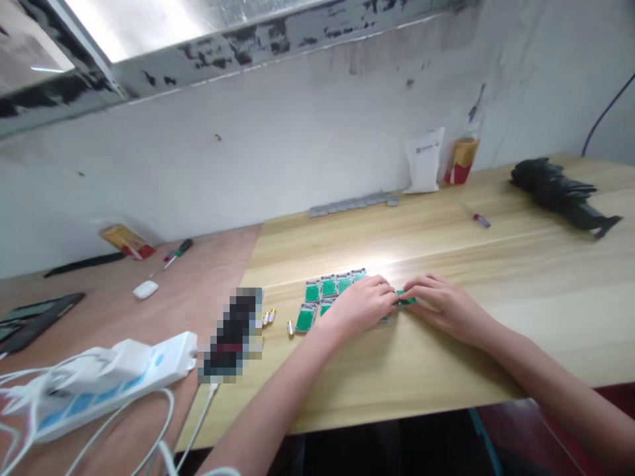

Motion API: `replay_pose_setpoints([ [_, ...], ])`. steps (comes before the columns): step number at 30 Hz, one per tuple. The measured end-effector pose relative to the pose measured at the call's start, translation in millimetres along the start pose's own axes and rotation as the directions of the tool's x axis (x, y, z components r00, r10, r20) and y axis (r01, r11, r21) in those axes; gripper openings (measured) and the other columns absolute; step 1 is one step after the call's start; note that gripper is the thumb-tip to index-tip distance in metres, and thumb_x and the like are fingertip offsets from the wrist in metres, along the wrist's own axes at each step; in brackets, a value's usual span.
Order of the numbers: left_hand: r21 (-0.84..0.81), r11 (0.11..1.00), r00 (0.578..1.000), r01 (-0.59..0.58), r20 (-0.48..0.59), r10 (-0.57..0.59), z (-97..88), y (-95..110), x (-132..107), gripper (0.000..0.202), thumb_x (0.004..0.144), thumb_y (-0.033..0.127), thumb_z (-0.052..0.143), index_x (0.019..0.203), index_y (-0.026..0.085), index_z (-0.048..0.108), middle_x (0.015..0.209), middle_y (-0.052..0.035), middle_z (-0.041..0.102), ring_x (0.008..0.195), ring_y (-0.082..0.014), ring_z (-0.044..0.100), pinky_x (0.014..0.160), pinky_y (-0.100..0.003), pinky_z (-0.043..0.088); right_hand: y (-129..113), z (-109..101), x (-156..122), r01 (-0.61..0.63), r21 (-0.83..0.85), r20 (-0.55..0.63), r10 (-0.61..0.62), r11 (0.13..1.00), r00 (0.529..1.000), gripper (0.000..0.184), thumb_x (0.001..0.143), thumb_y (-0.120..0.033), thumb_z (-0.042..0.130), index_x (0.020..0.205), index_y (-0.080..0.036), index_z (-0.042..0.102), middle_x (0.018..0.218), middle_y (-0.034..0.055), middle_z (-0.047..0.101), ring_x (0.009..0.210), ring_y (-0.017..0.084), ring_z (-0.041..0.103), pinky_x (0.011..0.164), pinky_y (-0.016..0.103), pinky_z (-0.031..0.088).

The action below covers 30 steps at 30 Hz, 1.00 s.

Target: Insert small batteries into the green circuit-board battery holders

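Green circuit boards (327,287) lie in rows beside our left hand (360,307) and right hand (446,307), fingers (409,287) closing narrowly on one; a white power strip (104,383) sits lower left on the wooden table (496,264), before a white wall (248,165).

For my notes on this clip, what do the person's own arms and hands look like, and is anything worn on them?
The left forearm and right forearm are bare, with no sleeve, watch, bracelet or cable showing. The left hand and right hand are bare too, with no gloves, and no rings that can be made out.
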State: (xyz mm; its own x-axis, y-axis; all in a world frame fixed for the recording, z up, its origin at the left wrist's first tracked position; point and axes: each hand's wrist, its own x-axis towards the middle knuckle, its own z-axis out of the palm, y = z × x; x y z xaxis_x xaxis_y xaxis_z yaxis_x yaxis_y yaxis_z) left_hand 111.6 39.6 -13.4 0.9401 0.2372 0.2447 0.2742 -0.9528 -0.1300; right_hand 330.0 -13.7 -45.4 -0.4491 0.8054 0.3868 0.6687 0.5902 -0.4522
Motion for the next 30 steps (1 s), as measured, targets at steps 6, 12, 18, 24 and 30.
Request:
replay_pose_setpoints([
  [6, -0.057, 0.989, 0.979, 0.138, -0.141, -0.145, -18.9, 0.7, -12.4, 0.018, 0.096, 0.014, 0.049, 0.105, 0.014, 0.065, 0.102, -0.0062, 0.072, 0.107, -0.019, 0.06, 0.093, -0.031, 0.049, -2.0, -0.1, -1.5, 0.01, -0.02, 0.012, -0.01, 1.0, 1.0, 0.018, 0.096, -0.031, 0.048, 0.103, -0.026, 0.064, 0.106, 0.0073, 0.065, 0.096, 0.023, 0.058, 0.083, 0.039, 0.049],
  [12, -0.003, 0.92, 0.882, 0.391, -0.285, -0.376, -71.7, 11.2, -111.9, 0.023, 0.095, 0.016, 0.052, 0.115, 0.018, 0.063, 0.111, -0.006, 0.071, 0.112, -0.0208, 0.059, 0.096, -0.039, 0.049, -1.7, 0.9, -5.2, -0.06, -0.141, -0.036, 0.056, 0.988, 0.998, 0.016, 0.091, -0.036, 0.055, 0.099, -0.025, 0.063, 0.097, 0.0075, 0.064, 0.091, 0.025, 0.059, 0.077, 0.039, 0.048],
  [18, 0.167, 0.828, 0.844, 0.535, -0.125, -0.521, -75.8, 24.1, -209.2, 0.026, 0.097, 0.016, 0.046, 0.115, 0.019, 0.064, 0.116, -0.0065, 0.069, 0.111, -0.0234, 0.058, 0.095, -0.043, 0.05, -5.5, 4.4, -2.8, -0.089, -0.225, -0.058, 0.078, 0.97, 0.995, 0.02, 0.088, -0.043, 0.059, 0.096, -0.025, 0.062, 0.094, 0.0061, 0.064, 0.09, 0.026, 0.058, 0.078, 0.041, 0.046],
  [24, 0.209, 0.815, 0.841, 0.54, -0.108, -0.53, -62.8, 28.9, -211.5, 0.021, 0.095, 0.017, 0.05, 0.107, 0.019, 0.066, 0.114, -0.0067, 0.068, 0.113, -0.024, 0.057, 0.098, -0.043, 0.047, -3.2, 6.9, -4.5, -0.084, -0.234, -0.063, 0.071, 0.969, 0.995, 0.023, 0.088, -0.045, 0.057, 0.099, -0.026, 0.063, 0.09, 0.0055, 0.065, 0.086, 0.025, 0.059, 0.076, 0.039, 0.045],
  [30, 0.188, 0.83, 0.85, 0.525, -0.068, -0.522, -60.3, 30.0, -190.6, 0.033, 0.094, 0.025, 0.053, 0.127, 0.02, 0.057, 0.132, -0.0094, 0.06, 0.122, -0.025, 0.053, 0.103, -0.044, 0.042, -4.7, 6.5, -5.1, -0.085, -0.235, -0.057, 0.074, 0.968, 0.996, 0.023, 0.09, -0.045, 0.055, 0.1, -0.026, 0.062, 0.091, 0.0059, 0.064, 0.087, 0.025, 0.059, 0.076, 0.039, 0.046],
])
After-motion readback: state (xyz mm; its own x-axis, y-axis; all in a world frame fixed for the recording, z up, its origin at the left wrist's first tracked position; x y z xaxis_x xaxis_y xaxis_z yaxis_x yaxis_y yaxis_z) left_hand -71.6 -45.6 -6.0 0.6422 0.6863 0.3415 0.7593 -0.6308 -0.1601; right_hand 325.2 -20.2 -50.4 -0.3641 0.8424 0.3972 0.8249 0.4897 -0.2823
